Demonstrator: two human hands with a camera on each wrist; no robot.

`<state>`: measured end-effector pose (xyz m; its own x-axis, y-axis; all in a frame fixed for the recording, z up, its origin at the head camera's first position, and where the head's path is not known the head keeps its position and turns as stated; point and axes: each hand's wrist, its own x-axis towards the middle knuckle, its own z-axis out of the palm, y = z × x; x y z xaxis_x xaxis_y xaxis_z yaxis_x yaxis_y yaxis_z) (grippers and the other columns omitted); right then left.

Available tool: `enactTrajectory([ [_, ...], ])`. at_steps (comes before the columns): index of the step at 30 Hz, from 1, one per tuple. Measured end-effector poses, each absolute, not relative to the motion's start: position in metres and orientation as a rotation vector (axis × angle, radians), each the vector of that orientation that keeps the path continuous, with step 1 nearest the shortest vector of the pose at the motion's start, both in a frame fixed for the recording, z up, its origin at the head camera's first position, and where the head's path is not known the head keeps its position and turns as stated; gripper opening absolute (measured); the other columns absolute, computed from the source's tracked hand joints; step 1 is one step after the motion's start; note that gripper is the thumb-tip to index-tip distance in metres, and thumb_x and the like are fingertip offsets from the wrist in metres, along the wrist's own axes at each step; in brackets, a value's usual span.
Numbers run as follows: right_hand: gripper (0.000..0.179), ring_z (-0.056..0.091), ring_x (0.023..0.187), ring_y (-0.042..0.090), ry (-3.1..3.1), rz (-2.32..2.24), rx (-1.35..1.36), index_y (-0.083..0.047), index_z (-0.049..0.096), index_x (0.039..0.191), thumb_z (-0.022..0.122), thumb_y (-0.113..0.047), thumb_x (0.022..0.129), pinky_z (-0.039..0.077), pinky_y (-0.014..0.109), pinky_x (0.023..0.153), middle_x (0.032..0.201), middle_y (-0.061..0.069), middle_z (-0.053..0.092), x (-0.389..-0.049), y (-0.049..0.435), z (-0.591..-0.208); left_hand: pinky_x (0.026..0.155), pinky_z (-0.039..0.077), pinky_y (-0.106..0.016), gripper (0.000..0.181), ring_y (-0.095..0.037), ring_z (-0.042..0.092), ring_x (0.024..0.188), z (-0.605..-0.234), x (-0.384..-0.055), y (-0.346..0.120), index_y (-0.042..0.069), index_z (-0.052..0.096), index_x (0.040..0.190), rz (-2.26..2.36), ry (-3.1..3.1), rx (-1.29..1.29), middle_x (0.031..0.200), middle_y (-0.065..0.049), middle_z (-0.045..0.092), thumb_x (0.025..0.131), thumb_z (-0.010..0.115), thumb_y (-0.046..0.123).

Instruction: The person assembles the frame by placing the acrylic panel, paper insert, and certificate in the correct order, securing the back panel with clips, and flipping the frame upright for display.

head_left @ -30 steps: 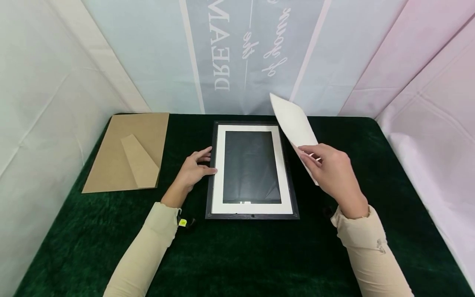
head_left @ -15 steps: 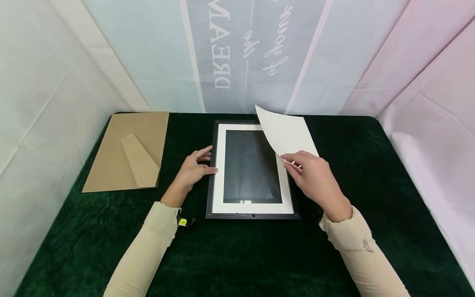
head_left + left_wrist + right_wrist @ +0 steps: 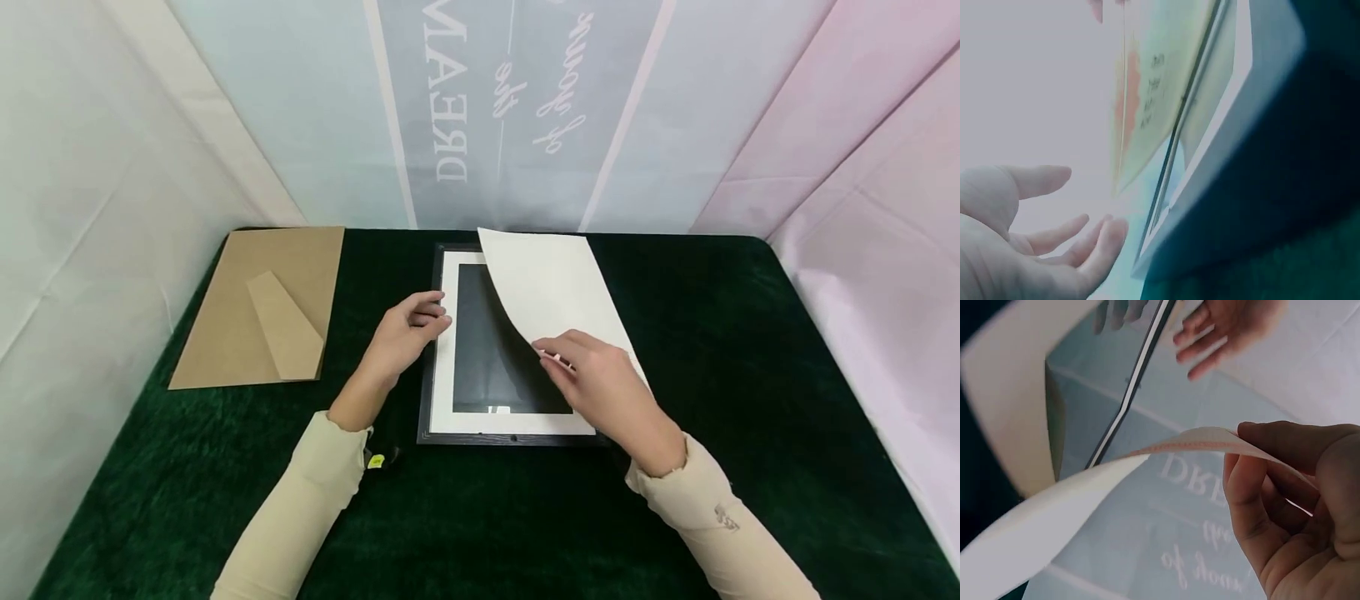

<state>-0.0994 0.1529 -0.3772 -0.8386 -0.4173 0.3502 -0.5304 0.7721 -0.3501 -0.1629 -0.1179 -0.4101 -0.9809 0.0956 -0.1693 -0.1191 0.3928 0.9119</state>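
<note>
A black picture frame (image 3: pixel 480 438) with a white mat (image 3: pixel 517 424) lies on the green cloth, its glass dark. My right hand (image 3: pixel 600 379) pinches the left edge of a white paper sheet (image 3: pixel 551 283), which curves over the frame's right side and covers part of the glass. In the right wrist view the thumb is above the sheet's edge and the fingers are below. The sheet's underside (image 3: pixel 1157 75) carries lettering and an orange patch in the left wrist view. My left hand (image 3: pixel 401 333) hovers at the frame's left edge, fingers loosely bent, holding nothing.
A brown backing board (image 3: pixel 213 333) with an easel leg (image 3: pixel 288 333) lies on the left of the green cloth (image 3: pixel 465 533). A pale backdrop (image 3: pixel 525 196) printed with lettering hangs behind the table. White fabric (image 3: pixel 82 250) hangs along both sides.
My right hand has carried the sheet leftward, from beside the frame to over its right part. My left hand has moved slightly up and right, its fingers coming off the frame's edge.
</note>
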Motion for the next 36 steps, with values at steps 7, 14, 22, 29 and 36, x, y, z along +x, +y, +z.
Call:
enactTrajectory([
  [7, 0.020, 0.059, 0.067, 0.005, -2.728, 0.636, 0.809, -0.012, 0.074, 0.110, 0.073, -0.009, 0.089, 0.052, 0.021, 0.059, 0.092, 0.000, 0.072, -0.092, 0.137, -0.382, 0.101, 0.052, -0.043, 0.060, -0.026, 0.070, 0.103, -0.412, -0.159, -0.104, 0.017, 0.041, 0.151, 1.730, 2.212, -0.013, 0.129, -0.009, 0.061, 0.097, 0.066, 0.027],
  [14, 0.022, 0.063, 0.072, 0.006, -2.742, 0.608, 0.855, -0.011, 0.074, 0.110, 0.075, -0.009, 0.088, 0.055, 0.021, 0.063, 0.097, 0.000, 0.072, -0.087, 0.129, -0.385, 0.098, 0.055, -0.039, 0.061, -0.024, 0.073, 0.099, -0.413, -0.163, -0.090, 0.015, 0.040, 0.150, 1.743, 2.177, -0.037, 0.129, -0.010, 0.062, 0.096, 0.067, 0.023],
  [22, 0.020, 0.065, 0.077, 0.005, -2.751, 0.604, 0.876, -0.011, 0.074, 0.109, 0.074, -0.011, 0.089, 0.057, 0.021, 0.067, 0.097, -0.002, 0.071, -0.080, 0.120, -0.394, 0.084, 0.060, -0.031, 0.064, -0.018, 0.074, 0.084, -0.418, -0.169, -0.074, 0.013, 0.039, 0.151, 1.771, 2.152, -0.119, 0.127, -0.011, 0.062, 0.094, 0.068, 0.014],
  [29, 0.020, 0.061, 0.072, 0.003, -2.761, 0.616, 0.886, -0.011, 0.075, 0.108, 0.075, -0.013, 0.089, 0.057, 0.020, 0.066, 0.095, -0.001, 0.071, -0.079, 0.112, -0.402, 0.076, 0.062, -0.033, 0.062, -0.019, 0.075, 0.079, -0.423, -0.171, -0.075, 0.015, 0.041, 0.149, 1.835, 2.116, -0.127, 0.126, -0.014, 0.063, 0.093, 0.067, 0.005],
  [36, 0.020, 0.060, 0.072, 0.002, -2.742, 0.611, 0.916, -0.011, 0.074, 0.109, 0.074, -0.014, 0.090, 0.056, 0.020, 0.066, 0.096, -0.001, 0.071, -0.080, 0.109, -0.403, 0.072, 0.062, -0.035, 0.061, -0.017, 0.074, 0.071, -0.425, -0.169, -0.082, 0.014, 0.039, 0.149, 1.864, 2.059, -0.147, 0.123, -0.017, 0.063, 0.095, 0.065, 0.004],
])
